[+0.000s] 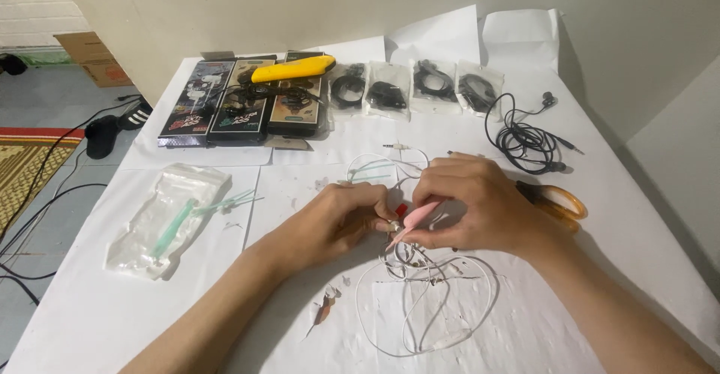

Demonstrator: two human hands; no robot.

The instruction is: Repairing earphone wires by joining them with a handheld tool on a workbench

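At the middle of the white-covered worktop [90,321], the left hand [330,220] was closed, pinching a small metallic earbud piece [394,226] between its fingertips, while the right hand [469,209] was curled around a pink tool [417,218] whose tip met that piece. White earphone cable [420,299] looped at six o'clock of the hands, orange-handled scissors [559,201] lay at three o'clock, and a clear plastic bag [169,216] at nine o'clock.

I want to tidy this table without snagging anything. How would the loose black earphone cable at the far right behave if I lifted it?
The black earphone cable lies in loose, untied coils, so it would probably flop and unravel as it rises. Its thin wire looks light for its spread. The trailing plug and earbud would likely dangle and could catch on the orange-handled scissors nearby.
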